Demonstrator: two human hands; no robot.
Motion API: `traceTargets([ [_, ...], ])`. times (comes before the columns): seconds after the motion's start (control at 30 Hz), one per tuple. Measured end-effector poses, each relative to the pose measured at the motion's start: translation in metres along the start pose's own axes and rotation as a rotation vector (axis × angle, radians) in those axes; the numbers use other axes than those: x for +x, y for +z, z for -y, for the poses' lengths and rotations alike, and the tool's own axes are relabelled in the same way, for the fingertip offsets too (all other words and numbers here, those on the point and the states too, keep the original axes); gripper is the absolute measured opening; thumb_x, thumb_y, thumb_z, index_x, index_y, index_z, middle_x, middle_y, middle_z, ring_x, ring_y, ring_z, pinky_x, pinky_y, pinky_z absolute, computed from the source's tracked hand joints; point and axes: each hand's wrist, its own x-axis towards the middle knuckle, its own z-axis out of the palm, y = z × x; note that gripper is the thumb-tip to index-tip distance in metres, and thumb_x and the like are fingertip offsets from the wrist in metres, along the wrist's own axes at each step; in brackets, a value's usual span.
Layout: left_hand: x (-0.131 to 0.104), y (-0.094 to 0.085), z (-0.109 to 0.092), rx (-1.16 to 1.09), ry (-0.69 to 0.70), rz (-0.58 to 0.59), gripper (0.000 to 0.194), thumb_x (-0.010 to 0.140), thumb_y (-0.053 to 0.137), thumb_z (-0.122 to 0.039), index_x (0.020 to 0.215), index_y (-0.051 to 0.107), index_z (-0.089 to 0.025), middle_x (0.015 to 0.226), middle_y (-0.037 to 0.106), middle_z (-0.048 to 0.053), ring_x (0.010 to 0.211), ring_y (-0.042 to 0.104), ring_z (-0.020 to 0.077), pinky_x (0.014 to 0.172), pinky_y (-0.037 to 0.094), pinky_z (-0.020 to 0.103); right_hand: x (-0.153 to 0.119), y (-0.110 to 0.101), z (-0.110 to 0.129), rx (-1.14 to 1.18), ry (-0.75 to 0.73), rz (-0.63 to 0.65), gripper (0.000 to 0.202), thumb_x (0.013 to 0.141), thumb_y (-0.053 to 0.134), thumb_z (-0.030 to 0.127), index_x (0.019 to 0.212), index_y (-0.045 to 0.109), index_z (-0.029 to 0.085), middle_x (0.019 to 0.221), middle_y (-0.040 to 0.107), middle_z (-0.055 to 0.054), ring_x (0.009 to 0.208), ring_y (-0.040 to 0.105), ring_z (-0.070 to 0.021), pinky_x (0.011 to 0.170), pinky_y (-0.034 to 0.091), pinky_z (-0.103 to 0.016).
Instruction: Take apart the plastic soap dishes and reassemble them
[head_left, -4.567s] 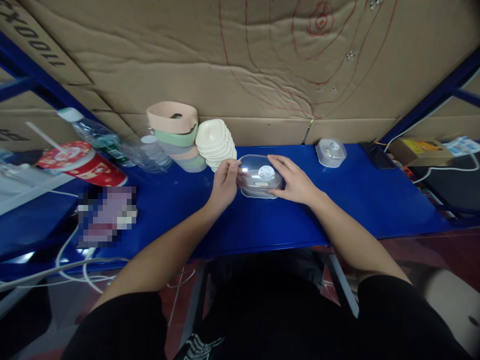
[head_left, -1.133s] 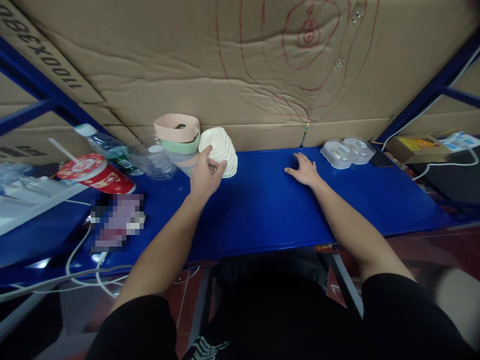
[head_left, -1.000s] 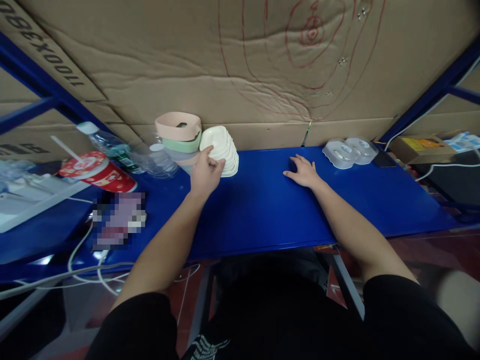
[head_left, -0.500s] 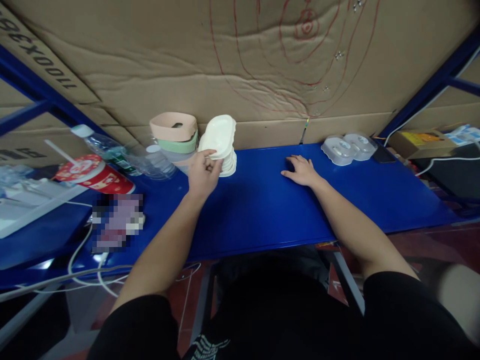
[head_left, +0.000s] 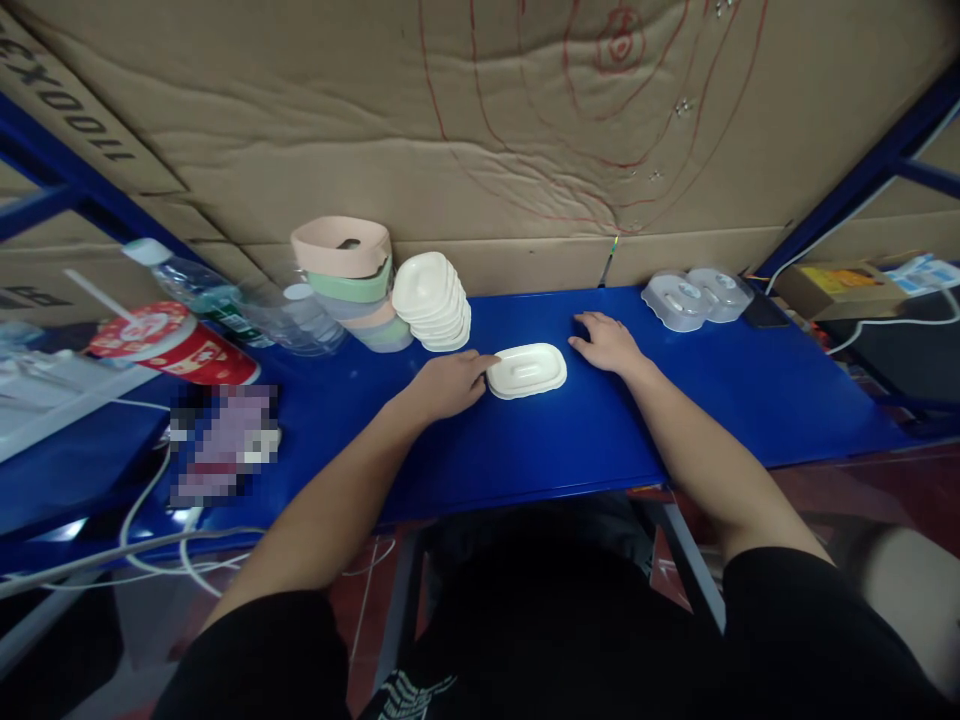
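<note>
A cream oval tray [head_left: 528, 370] lies flat on the blue table, and my left hand [head_left: 452, 385] pinches its left end between thumb and fingers. My right hand [head_left: 606, 342] rests on the tabletop to the right of the tray, fingers apart, holding nothing. Behind my left hand stands a leaning stack of cream trays [head_left: 431, 298]. Left of that stack is a pile of pink, green and grey containers [head_left: 349, 270]. Two clear plastic packs [head_left: 697, 297] sit side by side beyond my right hand.
On the left of the blue table [head_left: 480, 455] are a red cup with a straw [head_left: 199, 350], a clear bottle [head_left: 202, 290], cables and a blurred item. A dark phone [head_left: 766, 310] and an open carton [head_left: 847, 290] are at the right. Cardboard [head_left: 300, 110] rises behind.
My left hand has moved right and nearer to me from the stack, and the cream tray it held now lies on the table. My right hand has hardly moved.
</note>
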Motion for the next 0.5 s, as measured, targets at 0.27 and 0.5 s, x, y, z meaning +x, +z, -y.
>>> traceTargets([
  [0.27, -0.019, -0.041, 0.057, 0.123, -0.502, -0.875, 0.05, 0.098, 0.07, -0.046, 0.14, 0.07, -0.019, 0.15, 0.058, 0.019, 0.141, 0.052, 0.0392, 0.118, 0.039, 0.058, -0.001, -0.002, 0.0, -0.038, -0.021, 0.027, 0.059, 0.106, 0.058, 0.048, 0.158, 0.058, 0.02, 0.172, 0.048, -0.018, 0.16, 0.044, -0.0404, 0.129, 0.034, -0.067],
  [0.5, -0.038, -0.063, 0.082, -0.016, -0.582, -0.874, 0.09, 0.099, 0.071, -0.063, 0.166, 0.04, -0.011, 0.179, 0.016, 0.029, 0.165, 0.015, 0.0485, 0.127, 0.014, 0.072, -0.002, -0.003, 0.001, -0.046, -0.019, 0.039, 0.061, 0.107, 0.058, 0.049, 0.159, 0.057, 0.017, 0.173, 0.046, -0.02, 0.162, 0.041, -0.0405, 0.13, 0.034, -0.064],
])
